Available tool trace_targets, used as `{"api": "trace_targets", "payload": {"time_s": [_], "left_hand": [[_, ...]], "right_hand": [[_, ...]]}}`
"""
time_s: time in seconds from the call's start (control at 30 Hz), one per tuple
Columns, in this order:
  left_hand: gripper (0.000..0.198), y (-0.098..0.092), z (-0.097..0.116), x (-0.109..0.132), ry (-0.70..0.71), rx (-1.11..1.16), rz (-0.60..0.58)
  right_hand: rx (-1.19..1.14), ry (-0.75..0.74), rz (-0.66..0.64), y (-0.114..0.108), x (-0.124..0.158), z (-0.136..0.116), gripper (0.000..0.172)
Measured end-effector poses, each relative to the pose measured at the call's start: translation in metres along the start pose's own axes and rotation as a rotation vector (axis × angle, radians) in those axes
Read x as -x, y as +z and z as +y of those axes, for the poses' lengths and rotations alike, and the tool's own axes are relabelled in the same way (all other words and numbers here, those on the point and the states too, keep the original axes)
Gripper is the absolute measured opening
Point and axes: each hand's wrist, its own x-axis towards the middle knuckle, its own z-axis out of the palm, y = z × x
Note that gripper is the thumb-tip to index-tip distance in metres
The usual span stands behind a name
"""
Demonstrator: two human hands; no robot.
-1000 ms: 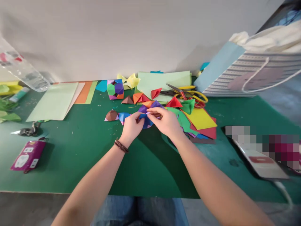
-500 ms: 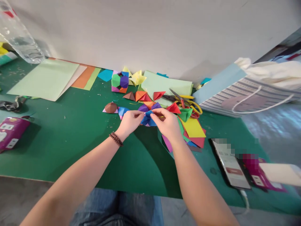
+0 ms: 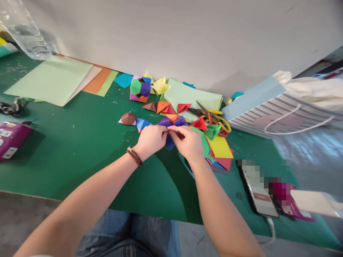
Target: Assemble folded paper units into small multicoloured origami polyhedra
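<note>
Left hand (image 3: pixel 150 140) and right hand (image 3: pixel 187 143) pressed close, fingertips pinching a blue-and-purple origami unit (image 3: pixel 169 142) between them, above the green bench (image 3: pixel 80 171). Just beyond, folded paper pieces (image 3: pixel 162 107); farther right, near the bench's back edge, yellow-handled scissors (image 3: pixel 210 116).

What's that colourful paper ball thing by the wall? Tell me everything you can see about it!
It is a folded paper model, blocky and roundish, made from many coloured origami pieces. A green bump and a purple bump stick out at the front, with pink, orange and blue pieces around them and dark gaps between. The paper looks thin and matte. It sits on the green mat, with yellow folded paper right beside it.
</note>
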Motion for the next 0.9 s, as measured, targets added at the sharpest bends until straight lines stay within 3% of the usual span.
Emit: {"api": "trace_targets", "payload": {"time_s": [0.23, 0.4, 0.57, 0.9], "left_hand": [[0.023, 0.002, 0.003, -0.002, -0.124, 0.367, 0.049], [0.018, 0.002, 0.002, -0.001, -0.077, 0.182, 0.114], [0.019, 0.005, 0.004, 0.001, -0.001, 0.032, 0.124], [0.027, 0.005, 0.005, 0.006, 0.032, 0.027, 0.094]], "right_hand": [[0.066, 0.048, 0.144, 0.001, 0.001, 0.0, 0.017], [-0.008, 0.11, 0.096, 0.003, 0.002, 0.001, 0.016], [0.002, 0.085, 0.139, 0.003, 0.002, -0.005, 0.012], [0.107, 0.005, 0.13, 0.006, 0.004, -0.011, 0.016]]}}
